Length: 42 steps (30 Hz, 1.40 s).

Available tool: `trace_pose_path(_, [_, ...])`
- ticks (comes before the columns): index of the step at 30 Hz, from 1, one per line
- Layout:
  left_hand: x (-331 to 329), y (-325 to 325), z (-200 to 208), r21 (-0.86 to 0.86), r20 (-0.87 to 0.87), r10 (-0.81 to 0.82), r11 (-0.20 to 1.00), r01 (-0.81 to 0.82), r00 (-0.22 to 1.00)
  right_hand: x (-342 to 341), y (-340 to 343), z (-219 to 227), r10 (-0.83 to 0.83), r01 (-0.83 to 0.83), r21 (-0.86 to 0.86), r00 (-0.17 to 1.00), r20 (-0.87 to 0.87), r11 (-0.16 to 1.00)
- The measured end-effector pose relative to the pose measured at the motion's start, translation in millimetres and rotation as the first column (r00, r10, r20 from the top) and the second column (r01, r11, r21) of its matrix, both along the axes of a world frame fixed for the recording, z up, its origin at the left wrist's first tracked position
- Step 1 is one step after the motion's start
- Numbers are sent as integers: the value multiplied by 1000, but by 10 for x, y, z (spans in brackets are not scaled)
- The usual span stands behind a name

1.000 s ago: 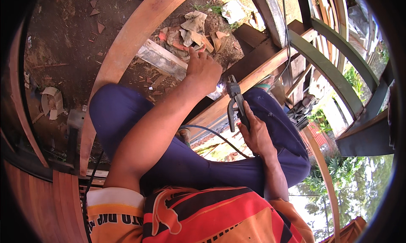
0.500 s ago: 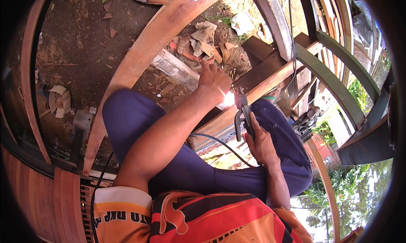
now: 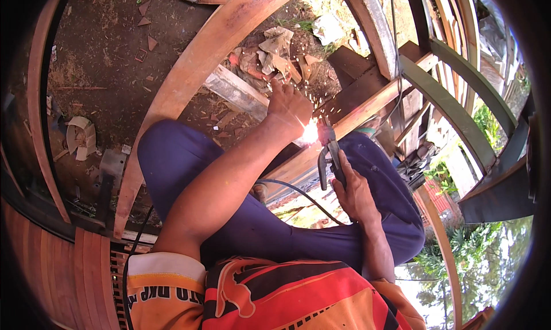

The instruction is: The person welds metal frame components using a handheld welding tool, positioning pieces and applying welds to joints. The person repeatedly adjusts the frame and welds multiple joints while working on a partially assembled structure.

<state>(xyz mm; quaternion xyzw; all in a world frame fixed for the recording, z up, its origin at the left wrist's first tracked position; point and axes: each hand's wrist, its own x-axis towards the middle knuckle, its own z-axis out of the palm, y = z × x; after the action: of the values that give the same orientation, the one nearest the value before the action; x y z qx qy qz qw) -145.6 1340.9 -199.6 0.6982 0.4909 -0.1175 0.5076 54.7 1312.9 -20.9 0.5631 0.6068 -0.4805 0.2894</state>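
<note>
Just left of the right hand, which grips a welding electrode holder fist-closed, tip sparking on the metal bar, the left hand presses fingers-down, seemingly steadying that bar across the lap.

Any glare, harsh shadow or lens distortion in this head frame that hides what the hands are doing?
Head view: a white welding flare blows out the spot between the left hand and the electrode holder in the right hand; sunlight overexposes the lower right, the ground lies in shade; fisheye bends the wooden beam and darkens the rim.
</note>
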Motion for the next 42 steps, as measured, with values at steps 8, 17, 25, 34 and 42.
trace_pose_path(8, [13,7,21,-21,-7,-5,1000,5,1000,2,-1,8,-27,31,-42,995,94,999])
trace_pose_path(17, [-67,40,63,14,31,15,1000,-16,999,-11,124,-6,-152,149,37,985,83,988])
trace_pose_path(25, [-73,26,65,29,52,78,996,-80,996,-20,108,-15,-157,167,-58,977,142,984])
trace_pose_path(34, [-67,10,64,55,47,86,995,-89,995,9,60,-63,-116,132,-90,980,159,987])
trace_pose_path(42, [-20,-1,39,72,9,75,995,-75,997,-38,80,-84,-95,110,-90,983,157,990])
